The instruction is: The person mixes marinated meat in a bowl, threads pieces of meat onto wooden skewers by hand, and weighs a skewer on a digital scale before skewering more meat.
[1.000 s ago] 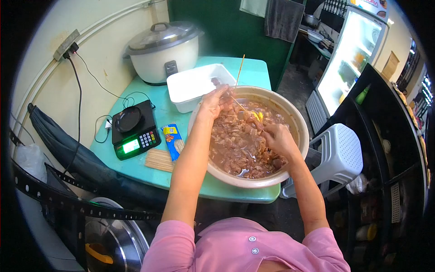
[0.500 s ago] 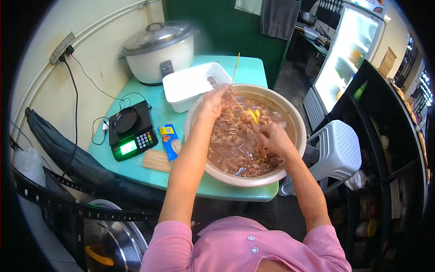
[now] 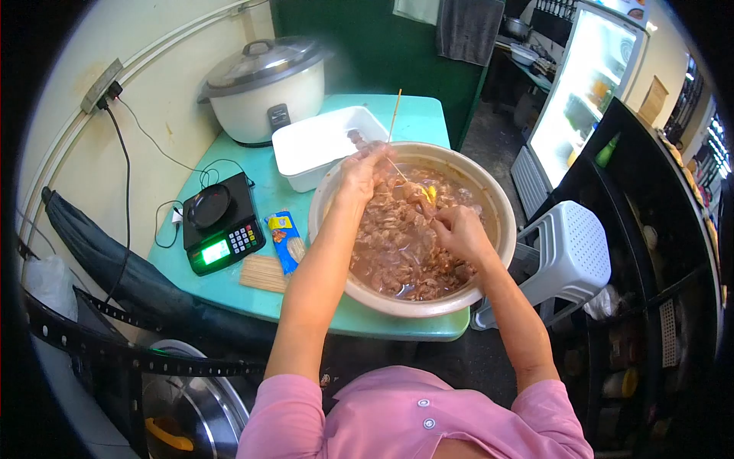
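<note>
A thin skewer slants into the sliced meat that lies, wet with liquid, in a round basin on the worktop. The left hand has its fingers pinched around the skewer's shaft; the right hand reaches down to the meat near the skewer's lower end, its fingers curled, though whether they grip a slice cannot be told. The skewer should be light and stiff yet liable to snap, best held by its bare shaft; the meat is probably soft and slippery, best pinched through its thickest part. The skewer's tip is hidden, a yellow item beside it is indistinct, and the right fingertips are obscured.
</note>
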{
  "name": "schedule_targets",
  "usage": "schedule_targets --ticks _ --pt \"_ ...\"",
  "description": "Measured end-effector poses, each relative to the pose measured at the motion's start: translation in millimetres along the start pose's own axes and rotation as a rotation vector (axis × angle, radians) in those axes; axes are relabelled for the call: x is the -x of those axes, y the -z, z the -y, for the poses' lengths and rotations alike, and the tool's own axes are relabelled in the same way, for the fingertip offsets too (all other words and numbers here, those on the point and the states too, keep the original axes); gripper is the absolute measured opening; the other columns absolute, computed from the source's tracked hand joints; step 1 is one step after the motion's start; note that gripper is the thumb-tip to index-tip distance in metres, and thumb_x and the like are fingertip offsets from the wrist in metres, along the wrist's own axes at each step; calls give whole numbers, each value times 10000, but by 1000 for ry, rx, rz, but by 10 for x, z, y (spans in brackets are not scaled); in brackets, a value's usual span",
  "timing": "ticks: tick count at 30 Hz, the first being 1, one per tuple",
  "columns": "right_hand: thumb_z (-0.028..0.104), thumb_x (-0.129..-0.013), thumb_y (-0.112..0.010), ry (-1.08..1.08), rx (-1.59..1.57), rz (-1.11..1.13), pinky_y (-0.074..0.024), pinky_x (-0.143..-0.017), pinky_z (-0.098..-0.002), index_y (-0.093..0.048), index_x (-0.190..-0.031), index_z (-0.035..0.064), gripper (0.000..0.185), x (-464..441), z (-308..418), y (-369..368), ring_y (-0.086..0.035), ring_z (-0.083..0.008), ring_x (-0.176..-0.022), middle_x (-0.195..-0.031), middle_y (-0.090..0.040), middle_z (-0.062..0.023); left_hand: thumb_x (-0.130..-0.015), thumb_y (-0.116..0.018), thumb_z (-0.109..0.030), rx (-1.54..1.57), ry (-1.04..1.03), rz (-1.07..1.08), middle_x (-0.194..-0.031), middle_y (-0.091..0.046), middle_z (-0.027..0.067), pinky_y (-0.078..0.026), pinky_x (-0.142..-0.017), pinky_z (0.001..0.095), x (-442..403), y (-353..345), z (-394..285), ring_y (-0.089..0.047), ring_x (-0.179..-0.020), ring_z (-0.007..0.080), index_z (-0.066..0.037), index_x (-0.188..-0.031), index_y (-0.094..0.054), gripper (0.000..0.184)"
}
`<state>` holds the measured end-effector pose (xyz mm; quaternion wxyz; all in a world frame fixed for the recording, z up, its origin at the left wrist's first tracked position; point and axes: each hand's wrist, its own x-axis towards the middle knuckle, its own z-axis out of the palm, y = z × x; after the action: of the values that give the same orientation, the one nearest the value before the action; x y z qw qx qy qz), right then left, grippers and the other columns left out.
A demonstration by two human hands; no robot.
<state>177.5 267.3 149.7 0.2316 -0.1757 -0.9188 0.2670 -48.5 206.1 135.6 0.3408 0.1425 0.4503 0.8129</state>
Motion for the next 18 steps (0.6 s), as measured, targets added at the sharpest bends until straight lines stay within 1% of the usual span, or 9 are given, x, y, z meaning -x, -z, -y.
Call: schedule_targets --ticks 1,3,4,6,7,9,13,15,18 --pt "93 -722 -579 -13 -13 4 -477 -652 -447 -666 -762 -18 146 -1 13 5 -602 -388 -644 -646 -571 -255 -807 -665 -88 0 0 0 -883 -658 68 -530 -720 302 11 -19 11 -648 -813 177 -51 -931 -619 138" --pt "91 -723 -579 -16 -4 5 -477 -657 -446 -666 -771 -18 148 -5 15 2 -603 -389 -652 -654 -575 -255 -816 -668 -152 -6 -36 43 -895 -655 70 -535 -729 328 38 -59 56 -650 -817 193 -46 -928 -618 163" --pt "90 -723 -578 -19 5 6 -477 -662 -445 -666 -779 -18 151 -5 14 2 -604 -390 -661 -662 -579 -255 -816 -668 -152 -6 -36 43 -895 -655 70 -535 -729 328 41 -56 52 -650 -817 193 -46 -928 -618 163" --pt "87 -722 -579 -8 -12 -11 -478 -661 -443 -666 -780 -18 148 -2 9 4 -603 -391 -664 -668 -582 -254 -855 -636 -222 -22 -33 111 -941 -653 93 -522 -792 320 37 -30 31 -634 -928 206 -52 -988 -586 222" --pt "83 -721 -579 5 -29 -27 -478 -661 -441 -666 -781 -18 146 -2 8 4 -603 -391 -668 -674 -584 -253 -855 -636 -222 -23 -35 111 -941 -653 93 -522 -792 320 25 -6 4 -634 -928 206 -52 -988 -586 222" --pt "82 -722 -579 20 -21 -23 -478 -660 -442 -665 -776 -18 143 2 32 37 -603 -391 -670 -679 -585 -252 -855 -635 -260 138 99 118 -961 -646 88 -534 -771 347 13 51 -82 -633 -937 214 -72 -1044 -556 278" --pt "84 -723 -584 30 -20 -7 -477 -657 -442 -664 -773 -18 138 3 -2 21 -602 -390 -667 -679 -585 -251 -860 -627 -285 112 95 109 -953 -638 78 -544 -745 379 -7 129 -92 -630 -914 206 -91 -1087 -529 315" --pt "84 -723 -586 17 -9 5 -476 -654 -441 -664 -771 -18 137 3 0 25 -601 -390 -662 -677 -585 -250 -864 -623 -268 50 39 74 -949 -628 75 -548 -737 396 -42 150 -87 -621 -877 194 -97 -1085 -533 294" --pt "83 -722 -587 7 10 15 -476 -645 -441 -663 -765 -20 135 4 9 35 -599 -390 -650 -670 -583 -249 -854 -635 -237 74 14 55 -933 -620 64 -548 -745 390 -43 158 -82 -609 -841 183 -101 -1081 -537 282"
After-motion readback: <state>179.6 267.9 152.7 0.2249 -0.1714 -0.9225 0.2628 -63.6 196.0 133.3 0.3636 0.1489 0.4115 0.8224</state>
